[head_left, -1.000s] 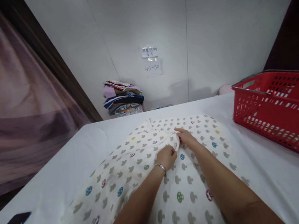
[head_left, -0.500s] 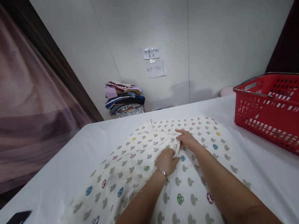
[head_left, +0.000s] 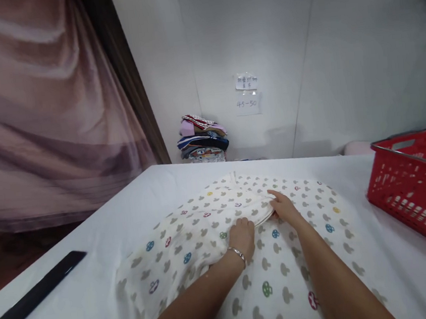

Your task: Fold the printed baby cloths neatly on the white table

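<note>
Fingers of the right hand (head_left: 287,209) pinch the edge of the mushroom-print cloth (head_left: 274,275); those of the left hand (head_left: 243,238) curl upon it, gripping or not I cannot tell. The cloth lies near the white table's (head_left: 138,208) far edge.

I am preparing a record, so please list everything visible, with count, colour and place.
table: 1, white-covered, in front
cloth: 1, white, mushroom-printed, on table
basket: 1, red, at right
flat object: 1, black, table's left side
fabric stack: 1, multicoloured, behind table
rounded object: 1, pale pink, behind table
wall: 1, pale grey, background
paper notes: 2, white, on wall
curtain: 1, pink, left
bracelet: 1, silver, near left hand
forearms: 2, bare, foreground
left hand: 1, bare, on cloth
right hand: 1, bare, at cloth's edge
</note>
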The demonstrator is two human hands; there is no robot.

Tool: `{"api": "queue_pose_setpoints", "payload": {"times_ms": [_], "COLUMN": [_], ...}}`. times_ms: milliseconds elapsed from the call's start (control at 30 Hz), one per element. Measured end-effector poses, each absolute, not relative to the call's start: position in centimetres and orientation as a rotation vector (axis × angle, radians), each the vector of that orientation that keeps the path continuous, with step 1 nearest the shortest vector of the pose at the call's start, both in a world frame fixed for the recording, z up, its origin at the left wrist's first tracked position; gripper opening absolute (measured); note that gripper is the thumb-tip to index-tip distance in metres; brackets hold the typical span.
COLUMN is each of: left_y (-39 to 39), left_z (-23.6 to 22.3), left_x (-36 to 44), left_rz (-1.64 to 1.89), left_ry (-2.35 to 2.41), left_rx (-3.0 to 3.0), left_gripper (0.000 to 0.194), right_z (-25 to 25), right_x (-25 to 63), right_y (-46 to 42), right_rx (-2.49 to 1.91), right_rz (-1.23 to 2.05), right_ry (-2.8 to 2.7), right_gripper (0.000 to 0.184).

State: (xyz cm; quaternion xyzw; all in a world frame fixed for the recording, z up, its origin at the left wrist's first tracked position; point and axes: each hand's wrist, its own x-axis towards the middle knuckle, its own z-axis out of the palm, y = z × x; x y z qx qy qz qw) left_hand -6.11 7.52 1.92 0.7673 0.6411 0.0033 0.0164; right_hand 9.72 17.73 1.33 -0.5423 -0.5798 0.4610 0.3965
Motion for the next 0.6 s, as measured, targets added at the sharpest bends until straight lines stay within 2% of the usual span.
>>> {"api": "queue_pose_setpoints", "payload": {"times_ms": [167,300,600], "left_y": [6.4,4.7,0.2], "left_z": [2.7,4.0,7.8], "left_x": [-8.4,-10.9,-18.1], "left_rz": [0.077,0.121,0.379], "left_ry": [2.051,2.085,2.362], "left_rx": [2.361,2.325,2.121], "left_gripper": [0.033,0.03,0.031], "right_z": [2.0,3.1,11.0], "right_x": [8.7,7.7,1.2], "right_y": [17.1,17.1,18.2], "right_rx": [-1.02,-0.858,-0.8], "right_rz": [1.44,1.53,1.543], "right_ry": [-1.108,-0.947,-1.054], "right_gripper": [0.046,0.038,0.021]}}
